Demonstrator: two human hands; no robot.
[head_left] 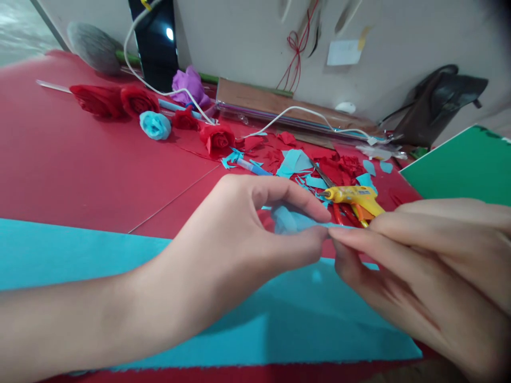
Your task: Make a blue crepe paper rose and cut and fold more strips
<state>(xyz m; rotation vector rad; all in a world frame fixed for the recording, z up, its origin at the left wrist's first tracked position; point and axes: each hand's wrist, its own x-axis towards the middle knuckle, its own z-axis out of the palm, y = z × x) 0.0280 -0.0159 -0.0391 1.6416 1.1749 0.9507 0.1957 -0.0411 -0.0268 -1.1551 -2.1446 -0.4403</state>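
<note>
My left hand [239, 239] and my right hand [423, 266] meet fingertip to fingertip above a large blue crepe paper sheet [80, 250] lying on the red table [80, 159]. Both pinch a small piece of light blue crepe paper [289, 221], which bunches inside the curl of my left fingers. My right thumb and forefinger are pressed together on its edge. Just behind my fingertips a yellow glue gun [353, 197] lies among paper scraps.
Finished red paper roses [115, 100], a blue one [155, 125] and a purple one [190, 84] lie at the back. Red and blue scraps [303, 159], scissors [324, 178] and white cables [287, 113] litter the middle. A green sheet [463, 165] and a dark bag [435, 103] stand at the right.
</note>
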